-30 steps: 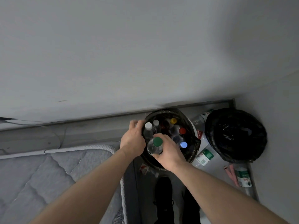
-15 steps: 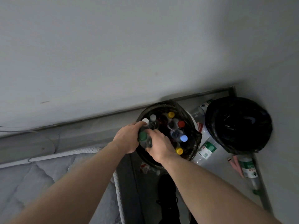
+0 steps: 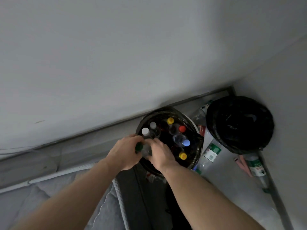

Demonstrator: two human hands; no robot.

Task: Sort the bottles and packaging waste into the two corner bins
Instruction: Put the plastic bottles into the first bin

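Sideways, green-capped bottle [image 3: 144, 149], cap leftward

Both forearms reach forward, converging. The left hand [image 3: 123, 152] and right hand [image 3: 160, 154] curl, knuckles up, fingers nearly touching.

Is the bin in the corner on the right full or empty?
Cannot tell. The right bin shows only its dark black liner; no bottles are visible inside, but the bottom is too dark.
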